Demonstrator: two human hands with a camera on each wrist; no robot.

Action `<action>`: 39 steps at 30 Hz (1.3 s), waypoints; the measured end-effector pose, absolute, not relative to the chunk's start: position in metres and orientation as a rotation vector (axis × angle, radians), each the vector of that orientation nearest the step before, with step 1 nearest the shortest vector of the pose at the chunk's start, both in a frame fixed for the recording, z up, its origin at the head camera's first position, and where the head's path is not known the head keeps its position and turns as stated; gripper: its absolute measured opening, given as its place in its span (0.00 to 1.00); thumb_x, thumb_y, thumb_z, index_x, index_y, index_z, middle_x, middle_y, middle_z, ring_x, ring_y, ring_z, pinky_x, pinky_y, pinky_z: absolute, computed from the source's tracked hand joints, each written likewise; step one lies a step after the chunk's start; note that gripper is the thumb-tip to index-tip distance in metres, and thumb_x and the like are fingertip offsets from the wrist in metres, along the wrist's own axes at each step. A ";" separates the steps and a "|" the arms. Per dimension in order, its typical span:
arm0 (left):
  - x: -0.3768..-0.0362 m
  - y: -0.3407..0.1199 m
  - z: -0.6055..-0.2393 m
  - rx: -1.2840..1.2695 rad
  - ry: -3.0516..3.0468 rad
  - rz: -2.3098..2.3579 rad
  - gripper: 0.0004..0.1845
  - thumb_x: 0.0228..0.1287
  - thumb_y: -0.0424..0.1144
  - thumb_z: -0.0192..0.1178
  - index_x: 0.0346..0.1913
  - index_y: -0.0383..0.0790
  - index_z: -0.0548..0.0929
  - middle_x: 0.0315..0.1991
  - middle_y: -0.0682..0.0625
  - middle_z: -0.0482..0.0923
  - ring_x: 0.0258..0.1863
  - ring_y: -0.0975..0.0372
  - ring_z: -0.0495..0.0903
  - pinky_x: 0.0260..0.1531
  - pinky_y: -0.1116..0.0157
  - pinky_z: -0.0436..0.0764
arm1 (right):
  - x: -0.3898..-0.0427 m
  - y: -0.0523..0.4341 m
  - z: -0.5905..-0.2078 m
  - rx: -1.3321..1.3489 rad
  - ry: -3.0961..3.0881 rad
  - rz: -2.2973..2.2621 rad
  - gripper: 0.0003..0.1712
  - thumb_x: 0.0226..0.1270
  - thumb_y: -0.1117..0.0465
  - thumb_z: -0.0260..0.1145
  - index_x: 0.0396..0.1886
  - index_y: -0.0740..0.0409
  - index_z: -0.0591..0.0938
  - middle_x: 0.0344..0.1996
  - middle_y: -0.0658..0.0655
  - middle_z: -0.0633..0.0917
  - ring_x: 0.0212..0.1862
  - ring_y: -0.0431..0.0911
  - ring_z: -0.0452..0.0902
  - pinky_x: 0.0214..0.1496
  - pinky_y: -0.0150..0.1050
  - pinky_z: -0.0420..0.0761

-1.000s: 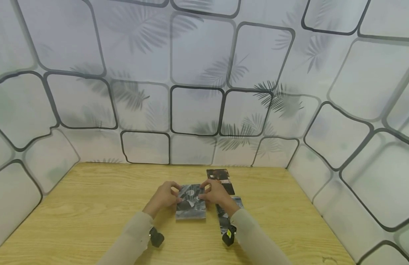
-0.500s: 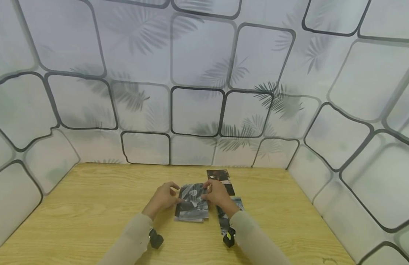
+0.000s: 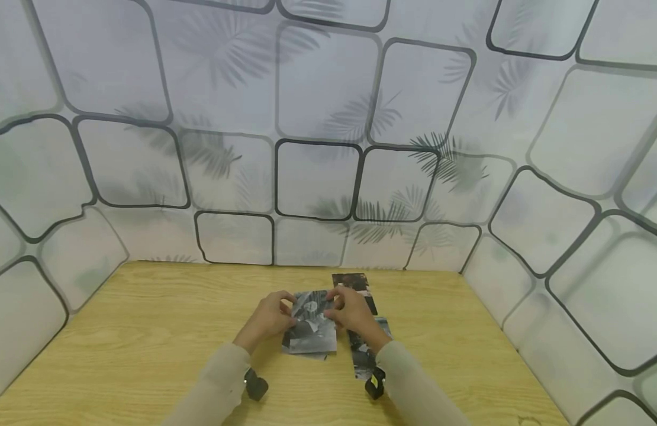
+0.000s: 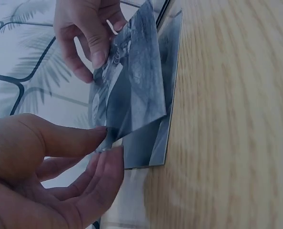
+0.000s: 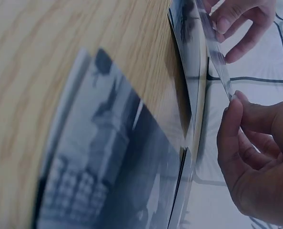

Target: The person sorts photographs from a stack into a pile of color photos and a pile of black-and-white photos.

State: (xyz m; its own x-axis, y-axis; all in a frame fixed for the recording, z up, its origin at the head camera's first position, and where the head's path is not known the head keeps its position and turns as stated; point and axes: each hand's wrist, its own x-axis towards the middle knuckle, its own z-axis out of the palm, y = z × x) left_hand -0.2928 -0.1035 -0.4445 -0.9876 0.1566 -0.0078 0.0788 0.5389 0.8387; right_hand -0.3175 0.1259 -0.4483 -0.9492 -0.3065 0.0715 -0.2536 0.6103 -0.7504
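Note:
Between my two hands is a black-and-white photo card (image 3: 313, 337), tilted up off the table. My left hand (image 3: 267, 319) pinches its left edge between thumb and fingertips. At the opposite edge, the thumb and fingers of my right hand (image 3: 354, 310) pinch it too. Right under it lies another black-and-white photo card (image 4: 144, 150), mostly covered, its lower corner showing in the left wrist view. The right wrist view shows the held card (image 5: 217, 52) nearly edge-on, above the one lying flat.
More black-and-white photo cards (image 3: 363, 358) lie by my right forearm, appearing as a small stack in the right wrist view. Behind my right hand is a darker colour photo card (image 3: 355, 281). A patterned curtain (image 3: 318, 177) borders the wooden table (image 3: 163, 319).
The upper card has shifted slightly right and away over the one below, which now peeks out at the lower left. Both hands moved with it, and the left fingers have closed on its edge.

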 end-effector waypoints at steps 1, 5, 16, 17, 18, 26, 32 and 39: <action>-0.293 -0.102 -0.444 0.213 2.664 1.478 0.24 0.57 0.24 0.71 0.58 0.31 0.80 0.43 0.38 0.83 0.35 0.56 0.85 0.34 0.61 0.89 | -0.317 0.128 -0.447 -0.494 2.771 -1.264 0.19 0.64 0.63 0.75 0.53 0.59 0.81 0.27 0.53 0.84 0.22 0.46 0.82 0.27 0.36 0.84; -0.293 -0.092 -0.443 0.213 2.558 1.586 0.25 0.57 0.20 0.69 0.59 0.28 0.79 0.41 0.38 0.80 0.31 0.56 0.85 0.32 0.62 0.91 | -0.315 0.137 -0.444 -0.489 2.767 -1.271 0.20 0.63 0.65 0.75 0.54 0.62 0.81 0.29 0.55 0.83 0.24 0.43 0.81 0.28 0.37 0.87; -0.287 -0.063 -0.444 0.373 2.482 1.606 0.25 0.58 0.21 0.69 0.59 0.25 0.78 0.39 0.40 0.78 0.26 0.60 0.85 0.29 0.66 0.90 | -0.309 0.170 -0.434 -0.374 2.769 -1.174 0.20 0.63 0.66 0.76 0.53 0.63 0.82 0.34 0.59 0.83 0.25 0.45 0.84 0.28 0.39 0.89; -0.286 -0.060 -0.445 0.388 2.475 1.601 0.25 0.58 0.21 0.69 0.59 0.25 0.77 0.39 0.40 0.78 0.26 0.60 0.85 0.29 0.66 0.90 | -0.308 0.174 -0.433 -0.373 2.771 -1.160 0.20 0.62 0.66 0.76 0.53 0.63 0.82 0.34 0.60 0.83 0.25 0.45 0.84 0.28 0.39 0.89; -0.285 -0.058 -0.445 0.400 2.464 1.597 0.25 0.59 0.22 0.69 0.60 0.25 0.77 0.40 0.39 0.78 0.26 0.61 0.84 0.29 0.66 0.90 | -0.307 0.177 -0.433 -0.361 2.775 -1.145 0.20 0.62 0.66 0.76 0.53 0.63 0.82 0.34 0.59 0.83 0.24 0.45 0.84 0.28 0.39 0.89; -0.279 -0.037 -0.449 0.436 2.416 1.602 0.25 0.59 0.21 0.68 0.61 0.25 0.77 0.41 0.38 0.77 0.28 0.60 0.84 0.30 0.65 0.90 | -0.298 0.199 -0.434 -0.356 2.780 -1.107 0.18 0.61 0.67 0.76 0.50 0.64 0.82 0.32 0.60 0.82 0.21 0.48 0.83 0.25 0.41 0.87; -0.278 -0.025 -0.448 0.451 2.420 1.572 0.25 0.59 0.22 0.69 0.60 0.26 0.78 0.40 0.40 0.79 0.31 0.59 0.86 0.31 0.63 0.91 | -0.291 0.213 -0.434 -0.344 2.776 -1.099 0.18 0.62 0.67 0.76 0.50 0.63 0.81 0.32 0.59 0.82 0.21 0.46 0.83 0.25 0.40 0.88; -0.275 -0.011 -0.450 0.487 2.457 1.525 0.24 0.57 0.23 0.71 0.58 0.27 0.79 0.41 0.39 0.81 0.28 0.55 0.88 0.33 0.60 0.90 | -0.286 0.226 -0.435 -0.307 2.770 -1.089 0.20 0.59 0.69 0.77 0.51 0.66 0.81 0.35 0.61 0.82 0.23 0.46 0.84 0.27 0.40 0.89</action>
State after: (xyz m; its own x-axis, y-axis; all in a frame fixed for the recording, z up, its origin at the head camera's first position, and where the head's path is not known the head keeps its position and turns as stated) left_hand -0.2755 -0.0107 -0.4497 -0.9237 0.3831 -0.0026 0.1677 0.4104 0.8964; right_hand -0.2860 0.2256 -0.4352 -0.9679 -0.2431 -0.0635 -0.1348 0.7159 -0.6851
